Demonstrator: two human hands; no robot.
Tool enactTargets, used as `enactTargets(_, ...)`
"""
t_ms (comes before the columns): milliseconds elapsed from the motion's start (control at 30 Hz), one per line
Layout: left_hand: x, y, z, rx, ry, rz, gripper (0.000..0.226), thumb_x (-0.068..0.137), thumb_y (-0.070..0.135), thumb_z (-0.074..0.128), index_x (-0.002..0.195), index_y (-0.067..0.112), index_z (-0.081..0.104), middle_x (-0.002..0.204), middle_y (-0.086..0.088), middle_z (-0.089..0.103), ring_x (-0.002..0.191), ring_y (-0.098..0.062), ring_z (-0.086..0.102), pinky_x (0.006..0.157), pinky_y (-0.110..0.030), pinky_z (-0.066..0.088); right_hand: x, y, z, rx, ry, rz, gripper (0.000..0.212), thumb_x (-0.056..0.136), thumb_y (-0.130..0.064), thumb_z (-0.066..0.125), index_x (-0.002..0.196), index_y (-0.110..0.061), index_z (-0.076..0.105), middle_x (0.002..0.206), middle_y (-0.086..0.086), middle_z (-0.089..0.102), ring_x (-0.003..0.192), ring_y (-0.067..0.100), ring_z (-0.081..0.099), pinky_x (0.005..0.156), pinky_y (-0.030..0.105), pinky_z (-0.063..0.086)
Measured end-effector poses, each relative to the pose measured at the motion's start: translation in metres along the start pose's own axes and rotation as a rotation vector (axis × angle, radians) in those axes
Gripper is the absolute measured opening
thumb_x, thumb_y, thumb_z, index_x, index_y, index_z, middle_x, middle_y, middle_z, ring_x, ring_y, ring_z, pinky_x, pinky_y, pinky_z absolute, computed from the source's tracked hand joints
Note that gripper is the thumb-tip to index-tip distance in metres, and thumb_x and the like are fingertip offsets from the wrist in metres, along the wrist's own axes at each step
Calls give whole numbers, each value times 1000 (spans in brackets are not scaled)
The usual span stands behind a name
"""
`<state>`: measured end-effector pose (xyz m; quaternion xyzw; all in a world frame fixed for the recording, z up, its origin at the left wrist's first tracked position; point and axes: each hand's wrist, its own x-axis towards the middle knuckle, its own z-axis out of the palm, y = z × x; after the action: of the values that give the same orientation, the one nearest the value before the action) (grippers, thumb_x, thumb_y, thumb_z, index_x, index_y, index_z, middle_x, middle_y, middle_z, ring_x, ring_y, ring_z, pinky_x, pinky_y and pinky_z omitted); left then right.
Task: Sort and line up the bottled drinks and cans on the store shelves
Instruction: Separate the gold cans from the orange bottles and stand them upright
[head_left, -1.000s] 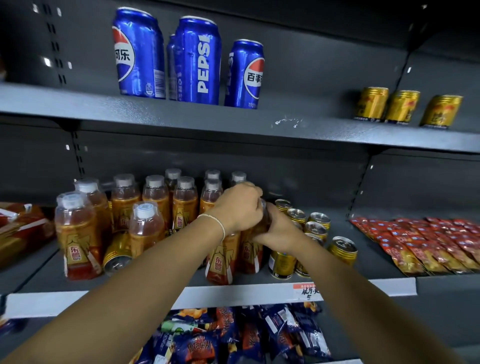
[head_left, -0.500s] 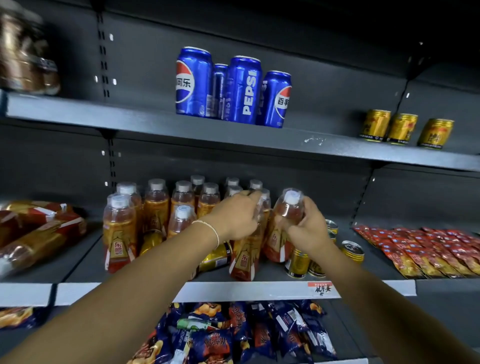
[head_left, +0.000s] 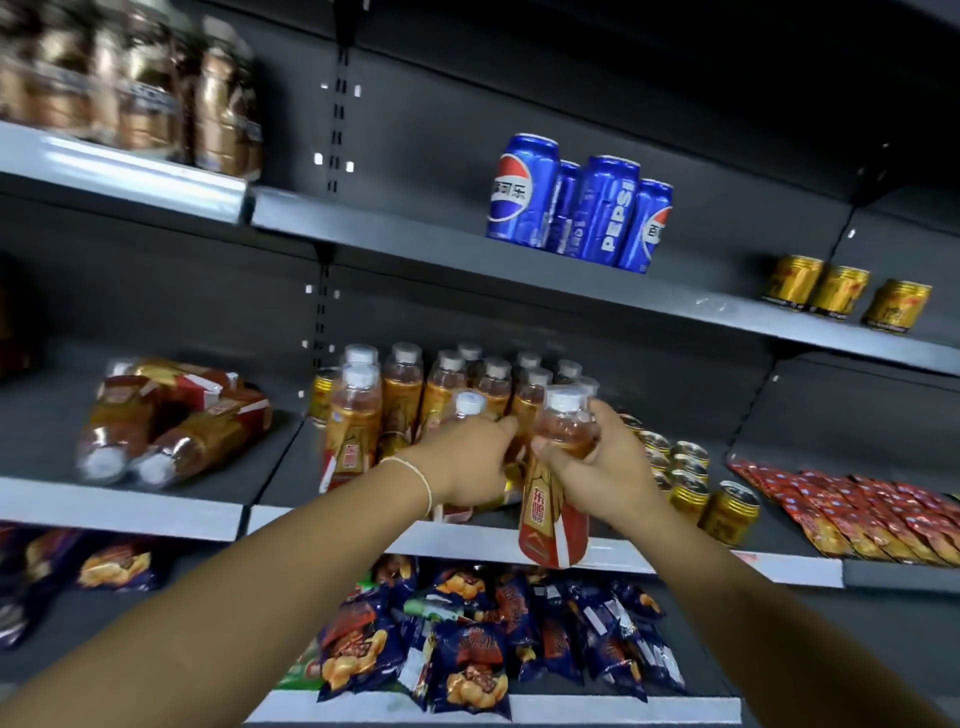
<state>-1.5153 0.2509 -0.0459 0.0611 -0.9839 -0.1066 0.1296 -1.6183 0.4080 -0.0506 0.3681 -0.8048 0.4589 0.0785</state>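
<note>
Right hand (head_left: 597, 467) has its grip closed round the shoulder of a bottle (head_left: 551, 512) (clear plastic, white cap, amber drink, glossy red-and-gold label). That one's out in front of the middle shelf (head_left: 800, 569), roughly upright, with its base hanging over the pale front rim. Left hand (head_left: 462, 462), with a thin bracelet (head_left: 418, 480) on the wrist, has its grip wrapped round a second bottle (head_left: 469, 404) of the same kind. Only that one's white cap pokes out above the knuckles, right at the front of the crowd of bottles (head_left: 402, 384) standing on that shelf. Just right of the hands sit stubby gold cans (head_left: 730, 512) with shiny metal tops, bunched in loose rows. The upper shelf (head_left: 395, 228) carries four tall blue cans (head_left: 524, 192) pressed together, and three small cans (head_left: 841, 297), gold too, further right. Over on the left a shrink-wrapped pack (head_left: 171, 421) of bottles lies on its side. Crinkly snack bags (head_left: 467, 654) are heaped on the shelf underneath.
</note>
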Motion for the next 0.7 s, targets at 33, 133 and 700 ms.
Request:
enactTargets(33,-13,-10,-3,6,-6,-13,40,83,16,52,122,15,44,110,-8,52,87,-24,49,62,-33,41,-3,-10,15,10,-15,-10,35,79,-35,82,92,-43,51,89,-25,65,84,-9,63,75,16,50)
enactTargets(133,-49,-40,-12,46,-25,-72,42,87,18,50,128,12,43,117,-12,54,100,-30,55,74,-39,49,-9,-38,53,21,-73,-45,38,78,-38,81,101,-40,51,91,-25,64,86,-10,61,72,13,48)
enactTargets(700,-280,-229,-74,147,38,-700,49,88,13,49,136,8,39,127,-14,52,115,-32,54,91,-40,49,-34,-234,286,157,-490,-246,52,69,-45,83,109,-33,54,98,-17,65,88,1,63,72,22,51)
